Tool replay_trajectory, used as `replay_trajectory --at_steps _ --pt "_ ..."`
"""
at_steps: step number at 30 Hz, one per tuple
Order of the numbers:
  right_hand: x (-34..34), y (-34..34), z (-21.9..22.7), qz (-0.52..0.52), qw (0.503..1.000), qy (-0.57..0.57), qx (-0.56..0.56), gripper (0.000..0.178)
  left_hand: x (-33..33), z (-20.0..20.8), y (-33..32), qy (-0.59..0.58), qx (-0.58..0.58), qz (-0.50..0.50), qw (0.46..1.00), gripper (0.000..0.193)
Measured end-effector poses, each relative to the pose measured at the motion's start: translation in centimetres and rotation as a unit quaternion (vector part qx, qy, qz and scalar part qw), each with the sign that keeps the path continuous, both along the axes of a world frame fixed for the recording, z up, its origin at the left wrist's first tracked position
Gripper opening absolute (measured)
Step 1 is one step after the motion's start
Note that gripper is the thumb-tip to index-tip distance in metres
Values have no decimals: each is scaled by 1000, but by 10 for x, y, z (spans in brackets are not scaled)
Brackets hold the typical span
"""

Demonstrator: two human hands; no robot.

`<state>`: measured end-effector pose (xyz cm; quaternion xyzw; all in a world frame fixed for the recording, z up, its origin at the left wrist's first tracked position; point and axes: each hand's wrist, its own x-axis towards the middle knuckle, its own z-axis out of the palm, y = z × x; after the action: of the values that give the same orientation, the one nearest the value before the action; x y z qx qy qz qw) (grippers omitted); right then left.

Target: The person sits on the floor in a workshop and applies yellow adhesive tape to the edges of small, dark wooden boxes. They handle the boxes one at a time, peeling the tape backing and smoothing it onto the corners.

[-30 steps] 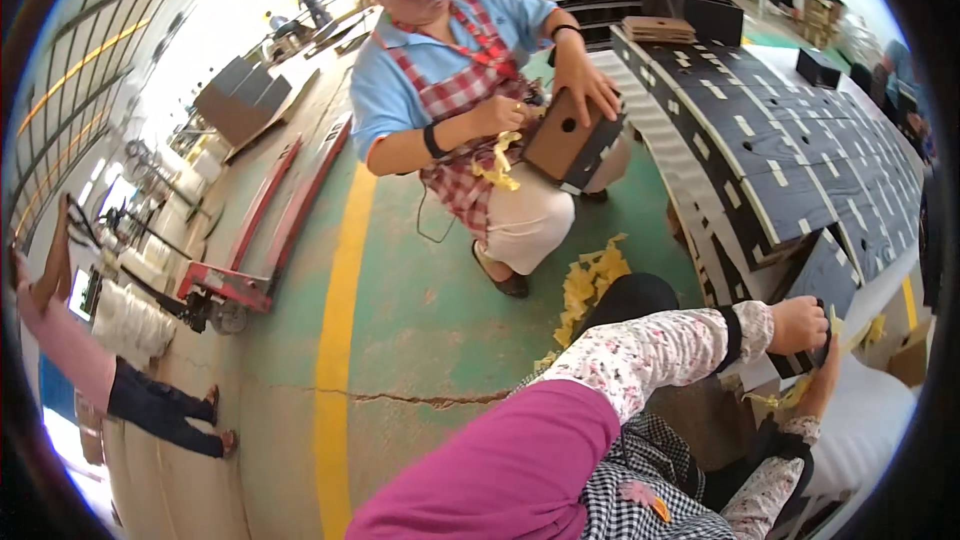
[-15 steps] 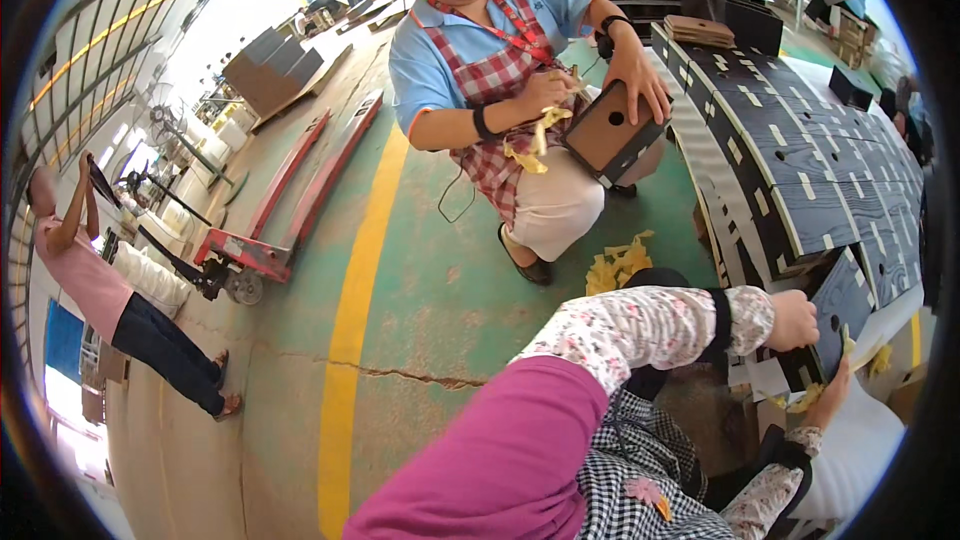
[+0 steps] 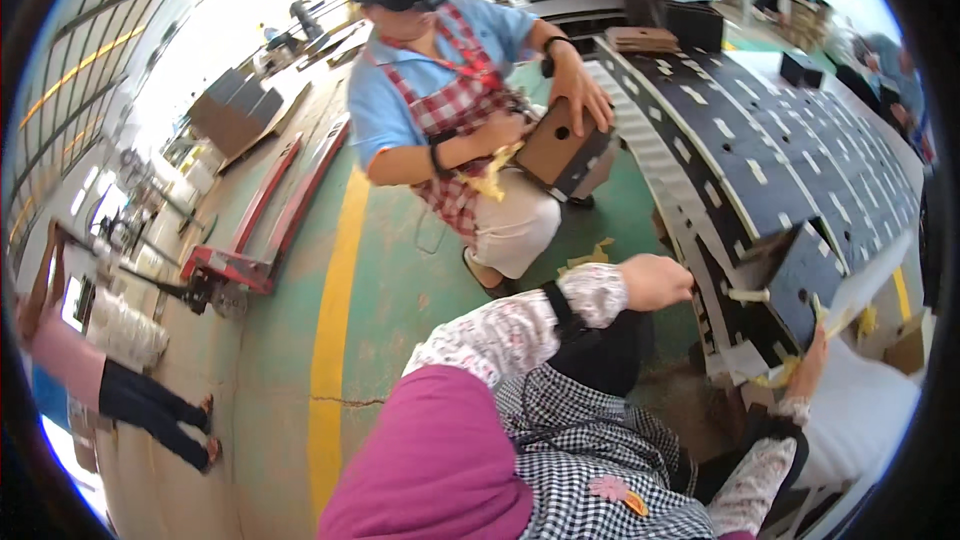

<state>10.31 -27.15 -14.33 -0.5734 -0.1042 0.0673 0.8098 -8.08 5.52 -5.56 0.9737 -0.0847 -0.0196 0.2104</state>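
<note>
My left hand [image 3: 655, 282] is closed in front of my body, left of a small dark box and apart from it. Anything between its fingers is hidden. My right hand [image 3: 806, 368] holds the near right side of that dark box [image 3: 800, 292], which stands tilted at the near end of the long stack and has a round hole in its face. Crumpled yellow tape [image 3: 778, 376] hangs by the right fingers. A short pale strip of tape [image 3: 746, 295] sticks out from the box's left edge.
Rows of dark boxes [image 3: 760, 155] with pale tape pieces fill the right. Opposite, a co-worker [image 3: 450, 110] in a checked apron holds a brown-faced box [image 3: 560, 145] and yellow tape. A red pallet jack [image 3: 235, 265] and a person in pink [image 3: 65, 360] are at left.
My left hand has moved left, away from the dark box. The box now shows more of its side, with my right hand still on it. The view has shifted right.
</note>
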Motion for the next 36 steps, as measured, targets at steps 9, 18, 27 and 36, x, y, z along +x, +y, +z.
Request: replay_trajectory --at_steps 9,18,27,36 --pt "-19 7 26 -193 978 57 -63 39 29 9 -56 -128 -228 -62 963 26" --pt "-47 4 45 -125 978 -102 -134 36 86 -21 -90 -188 -216 56 956 25" --pt "-49 18 27 -194 898 -214 -331 30 94 2 -70 -46 -257 -12 965 15" --pt "-53 19 34 -203 899 -198 -334 25 73 2 -14 86 -133 -17 987 17"
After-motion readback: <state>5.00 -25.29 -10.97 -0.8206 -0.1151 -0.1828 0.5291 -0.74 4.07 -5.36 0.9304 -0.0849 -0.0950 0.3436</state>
